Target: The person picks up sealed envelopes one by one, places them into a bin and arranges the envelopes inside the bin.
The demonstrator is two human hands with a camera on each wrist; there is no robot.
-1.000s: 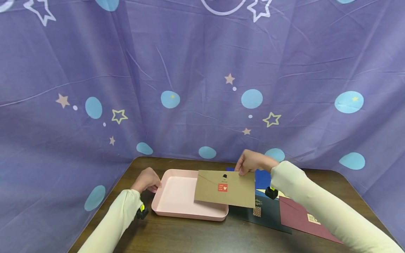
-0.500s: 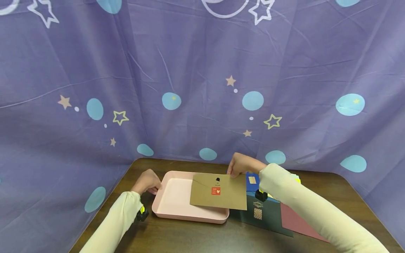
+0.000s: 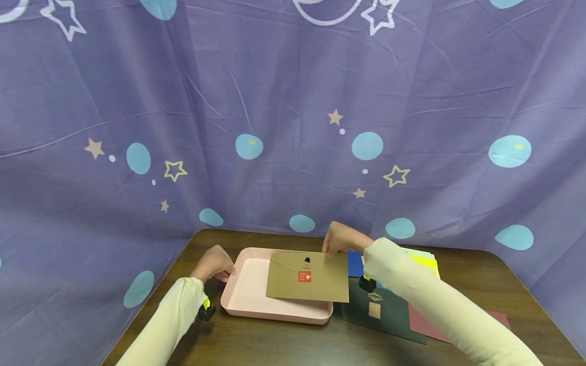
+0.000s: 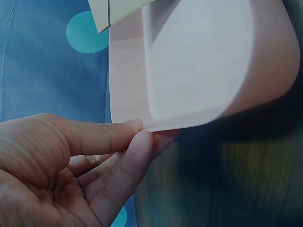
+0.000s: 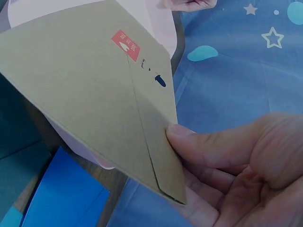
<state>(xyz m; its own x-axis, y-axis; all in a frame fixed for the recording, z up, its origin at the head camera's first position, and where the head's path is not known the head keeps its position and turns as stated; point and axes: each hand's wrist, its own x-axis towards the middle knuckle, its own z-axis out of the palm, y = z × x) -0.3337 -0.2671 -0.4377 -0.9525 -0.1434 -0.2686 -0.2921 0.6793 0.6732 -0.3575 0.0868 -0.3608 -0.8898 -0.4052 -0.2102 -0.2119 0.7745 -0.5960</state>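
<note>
— Where's the envelope [image 3: 307, 277]?
— Over the tray [image 3: 244, 297], pinched at one corner by the right hand [image 3: 340, 240]; the left hand [image 3: 214, 263] pinches the rim.
— Risk?
— That corner grip could let it tilt and snag the rim.

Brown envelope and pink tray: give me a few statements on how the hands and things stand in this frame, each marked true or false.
1. The right hand pinches the brown envelope at a corner. True.
2. The left hand lies flat on the table, away from the pink tray. False: it pinches the tray's rim.
3. The envelope carries a red sticker. True.
4. The envelope lies under the dark green envelope. False: it is held over the tray.
</note>
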